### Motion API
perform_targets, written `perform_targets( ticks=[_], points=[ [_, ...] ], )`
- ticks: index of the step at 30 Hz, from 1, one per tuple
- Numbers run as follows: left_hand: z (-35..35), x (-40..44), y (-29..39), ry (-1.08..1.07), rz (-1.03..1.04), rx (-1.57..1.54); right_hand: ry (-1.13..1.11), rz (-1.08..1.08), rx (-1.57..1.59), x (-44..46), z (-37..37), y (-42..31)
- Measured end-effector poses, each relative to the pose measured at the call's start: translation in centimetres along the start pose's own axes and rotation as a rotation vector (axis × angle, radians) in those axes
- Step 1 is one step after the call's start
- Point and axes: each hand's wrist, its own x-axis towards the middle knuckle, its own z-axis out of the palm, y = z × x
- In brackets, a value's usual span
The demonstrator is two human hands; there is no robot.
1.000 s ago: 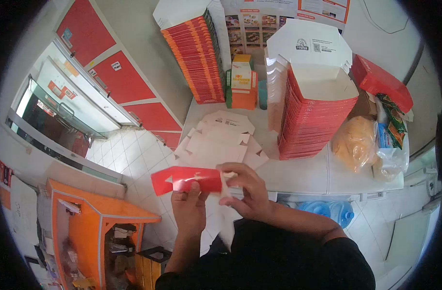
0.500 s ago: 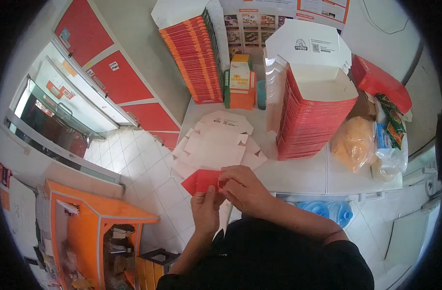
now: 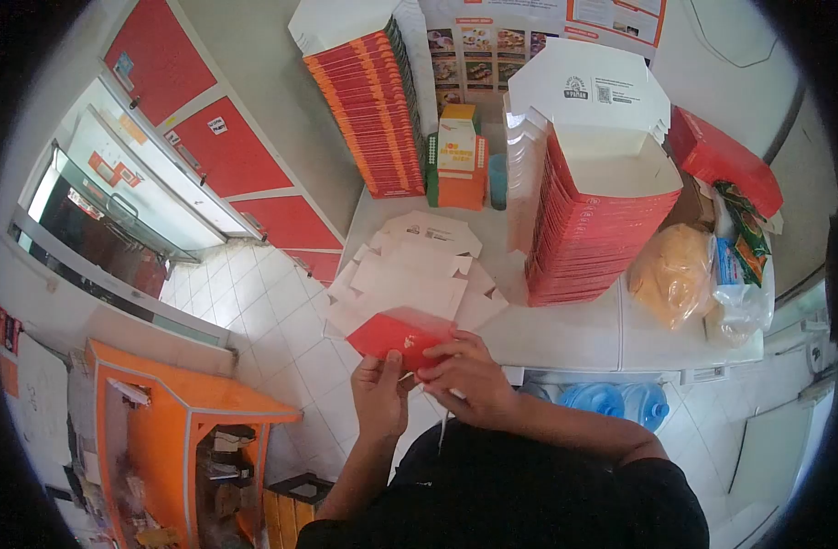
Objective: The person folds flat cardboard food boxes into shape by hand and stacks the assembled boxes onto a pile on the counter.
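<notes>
Between my hands, over the table's front edge, is a red cardboard box [image 3: 396, 337], its printed red side toward me. My left hand [image 3: 379, 393] pinches its lower left part, thumb on the red face. My right hand [image 3: 469, 380] grips its right end, with the fingers bent around the card. Just beyond lie flat white box blanks [image 3: 414, 279], overlapping each other on the table. Farther right stands a tall stack of nested red boxes [image 3: 597, 242] with raised white lids; the top one shows a bare white inside.
A tall stack of orange-and-green boxes [image 3: 368, 114] stands at the back left, beside a small orange-and-yellow carton [image 3: 460, 160] and a teal cup [image 3: 497, 178]. At right are a bag of orange-tan stuff [image 3: 670, 274] and a red box [image 3: 725, 160]. Blue water bottles [image 3: 593, 400] sit under the table.
The red box has turned so that more of its red side shows. My right hand has moved slightly right and down along it; my left hand has shifted a little left.
</notes>
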Motion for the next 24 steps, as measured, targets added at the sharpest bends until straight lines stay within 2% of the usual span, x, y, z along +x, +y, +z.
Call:
perform_targets(
  ticks=[2, 5, 6, 9, 11, 15, 18, 21, 22, 24],
  points=[
    [0.7, -0.6, -0.8, 0.034, -0.008, 0.059, 0.153, 0.155, 0.154, 0.1, 0.4, -0.2],
    [1.2, -1.4, -1.8, -0.112, 0.255, 0.35, 0.28, 0.251, 0.148, 0.2, 1.0, -0.5],
    [1.5, -1.4, -1.7, -0.056, 0.201, 0.325, 0.242, 0.178, 0.097, 0.3, 1.0, -0.6],
    [0.7, -0.7, -2.1, 0.022, 0.269, 0.389, 0.124, -0.008, -0.046, 0.8, 0.3, -0.4],
    [0.2, -0.4, -2.1, -0.011, 0.176, 0.296, 0.036, -0.074, -0.124, 0.6, -0.4, -0.3],
    [0.3, -0.2, -1.7, -0.022, 0.072, 0.045, -0.042, -0.054, -0.109, 0.9, -1.7, -0.2],
    [0.6, -0.2, -1.5, -0.001, 0.062, -0.014, -0.085, -0.052, -0.141, 0.9, -1.9, -0.4],
    [0.2, -1.0, -3.5, 0.039, 0.046, 0.099, -0.041, -0.011, -0.187, 0.6, -1.2, -0.3],
    [2.0, -1.3, -3.1, 0.11, 0.077, 0.047, -0.028, 0.001, -0.169, 0.5, -0.9, -0.1],
    [1.0, -1.6, -4.1, 0.047, 0.193, 0.151, 0.008, 0.007, -0.147, 0.4, -0.5, 0.3]
  ],
)
